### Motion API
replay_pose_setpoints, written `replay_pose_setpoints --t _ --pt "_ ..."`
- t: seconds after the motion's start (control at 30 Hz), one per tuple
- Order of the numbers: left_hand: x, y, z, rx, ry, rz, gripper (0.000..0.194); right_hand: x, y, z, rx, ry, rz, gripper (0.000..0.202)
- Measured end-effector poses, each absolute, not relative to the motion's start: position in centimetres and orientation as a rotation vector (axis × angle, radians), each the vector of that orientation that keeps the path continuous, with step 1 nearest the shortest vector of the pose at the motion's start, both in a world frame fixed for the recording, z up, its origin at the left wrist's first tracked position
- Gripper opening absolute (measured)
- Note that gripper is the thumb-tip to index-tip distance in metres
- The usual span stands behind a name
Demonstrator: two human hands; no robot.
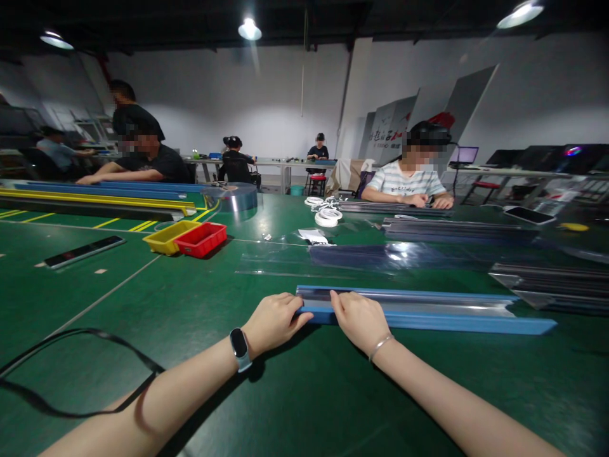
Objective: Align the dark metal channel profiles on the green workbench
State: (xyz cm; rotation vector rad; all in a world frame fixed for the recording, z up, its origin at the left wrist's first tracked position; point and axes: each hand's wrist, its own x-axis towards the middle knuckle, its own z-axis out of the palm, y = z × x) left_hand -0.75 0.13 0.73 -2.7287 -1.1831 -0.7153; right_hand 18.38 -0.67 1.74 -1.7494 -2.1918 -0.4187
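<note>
A long blue channel-shaped profile (457, 322) with a shiny silvery inside lies across the green table in front of me. Its right end is cut at a slant. My left hand (278, 320) grips the profile's left end, thumb at the near wall and fingers curled over the end. Just to the right, my right hand (359, 317) is closed over the near wall, with a finger reaching into the channel. Parts of the fingers of both hands are hidden behind the profile and the knuckles.
Beyond the profile lie clear plastic film (352, 257), rolls of white tape (328, 217) and dark profiles (561, 285). Yellow (166, 238) and red (202, 240) bins and a phone (85, 251) are at left. A strap (95, 331) hangs by my left arm. A co-worker (409, 178) sits opposite.
</note>
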Motion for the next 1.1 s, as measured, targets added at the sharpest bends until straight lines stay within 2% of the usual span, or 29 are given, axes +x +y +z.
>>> replay_pose_setpoints --t 0.23,0.57,0.83,1.1 --pt "-0.5 0.1 0.8 -2.78 -1.165 -0.708 0.025 16.8 -0.8 1.8 -1.526 -2.36 -0.335 0.043" --pt "-0.4 -0.2 1.5 -2.931 -1.041 -0.685 0.034 17.3 -0.5 2.0 -1.731 -2.301 -0.379 0.049" --pt "-0.5 -0.1 1.3 -2.977 -0.978 -0.628 0.027 17.4 -0.5 2.3 -1.834 -2.275 -0.354 0.05" --pt "-0.5 -0.1 1.5 -3.033 -0.95 -0.589 0.03 17.6 -1.0 2.6 -1.899 -2.279 -0.324 0.05"
